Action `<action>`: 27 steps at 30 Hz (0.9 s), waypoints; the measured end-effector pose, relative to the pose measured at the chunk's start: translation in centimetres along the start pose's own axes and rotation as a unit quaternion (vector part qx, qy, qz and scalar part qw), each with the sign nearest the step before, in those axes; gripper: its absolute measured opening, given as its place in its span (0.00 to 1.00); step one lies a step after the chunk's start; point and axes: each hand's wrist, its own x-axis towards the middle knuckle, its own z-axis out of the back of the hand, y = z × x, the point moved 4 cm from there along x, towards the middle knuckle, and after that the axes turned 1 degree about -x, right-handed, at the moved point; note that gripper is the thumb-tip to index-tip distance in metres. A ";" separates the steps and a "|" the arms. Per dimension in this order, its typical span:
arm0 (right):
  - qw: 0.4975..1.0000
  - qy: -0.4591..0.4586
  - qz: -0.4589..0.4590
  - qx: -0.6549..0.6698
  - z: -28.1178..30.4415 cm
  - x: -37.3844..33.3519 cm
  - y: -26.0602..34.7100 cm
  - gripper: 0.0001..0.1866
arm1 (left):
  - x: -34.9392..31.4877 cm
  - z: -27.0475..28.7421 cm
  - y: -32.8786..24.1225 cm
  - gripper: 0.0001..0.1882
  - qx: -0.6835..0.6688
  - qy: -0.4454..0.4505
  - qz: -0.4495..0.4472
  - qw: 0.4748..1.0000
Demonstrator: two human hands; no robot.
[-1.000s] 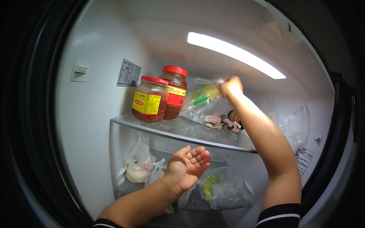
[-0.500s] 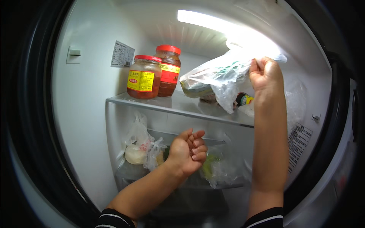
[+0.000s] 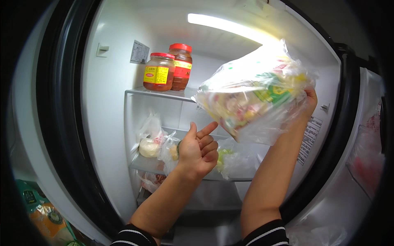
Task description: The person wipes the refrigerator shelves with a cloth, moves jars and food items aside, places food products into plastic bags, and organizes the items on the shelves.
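Note:
A clear plastic bag (image 3: 246, 92) with colourful printed food packets inside hangs in front of the upper shelf. My right hand (image 3: 312, 99) grips its right side, the fingers partly hidden behind the plastic. Below the bag's lower left corner, my left hand (image 3: 198, 151) is raised and holds nothing. Its thumb and index finger stretch out, and the other fingers curl loosely. The index fingertip comes close to the bag; whether it touches, I cannot tell.
Two red-lidded jars, a squat jar (image 3: 159, 73) and a taller jar (image 3: 181, 67), stand on the upper glass shelf (image 3: 164, 94). Bagged food, including a white round item (image 3: 148, 147) and something green (image 3: 223, 158), lies on the shelf below. A fridge door (image 3: 371, 123) stands open at right.
My right hand has drawn the bag off the upper shelf, outward and lower, and its printed contents now show. My left hand has stretched out its index finger. The head view has shifted.

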 end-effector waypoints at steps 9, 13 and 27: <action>0.984 0.125 -0.122 -0.031 2.4 0.8 -6.8 0.18 | -6.0 0.3 2.0 0.38 0.029 0.015 -0.102 0.994; 0.974 0.138 -0.168 -0.062 3.0 -0.6 -10.2 0.17 | -9.4 0.4 2.1 0.42 0.047 -0.016 -0.132 0.990; 0.948 0.081 -0.210 -0.223 1.2 -19.6 -4.5 0.30 | -15.6 14.7 6.6 0.23 0.022 -0.069 -0.104 0.992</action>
